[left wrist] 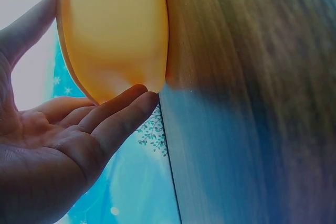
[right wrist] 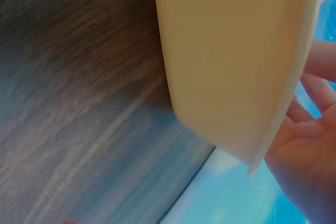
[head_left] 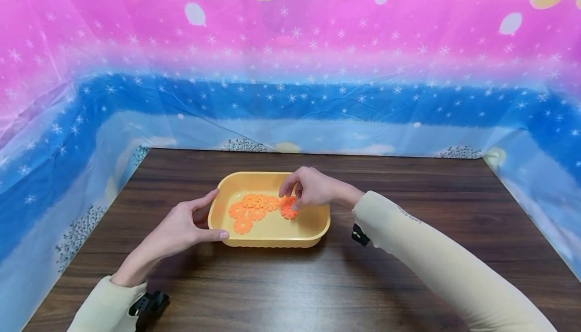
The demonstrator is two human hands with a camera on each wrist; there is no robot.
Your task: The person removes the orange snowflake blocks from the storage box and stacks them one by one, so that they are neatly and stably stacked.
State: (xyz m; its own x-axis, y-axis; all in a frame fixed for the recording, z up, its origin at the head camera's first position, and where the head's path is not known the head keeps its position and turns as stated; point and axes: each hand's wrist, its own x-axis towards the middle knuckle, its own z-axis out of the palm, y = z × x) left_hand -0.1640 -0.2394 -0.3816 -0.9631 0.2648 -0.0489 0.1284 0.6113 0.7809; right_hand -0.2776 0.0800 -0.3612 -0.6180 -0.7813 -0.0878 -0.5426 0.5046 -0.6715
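Observation:
A yellow plastic tub (head_left: 268, 239) stands on the table, holding several flat orange toothed discs (head_left: 243, 225), like snowflake building pieces. My left hand (head_left: 181, 223) grips its left end. The thumb lies on the front rim, and the fingers (left wrist: 126, 114) rest against the outer wall in the left wrist view. Over the right part of the tub, my right hand (head_left: 317, 186) reaches in from above, thumb and fingers pinching at a deeper orange disc (head_left: 289, 214). In the right wrist view the tub's wall (right wrist: 231, 51) hides those fingertips and the discs.
The tub sits on a dark wood-grain table (head_left: 408, 271). Behind and along the sides hangs a pink and blue cloth (head_left: 290, 90) with snowflakes. Black straps (head_left: 360, 235) show at both wrists. A small orange spot (right wrist: 68, 222) shows at the right wrist view's bottom edge.

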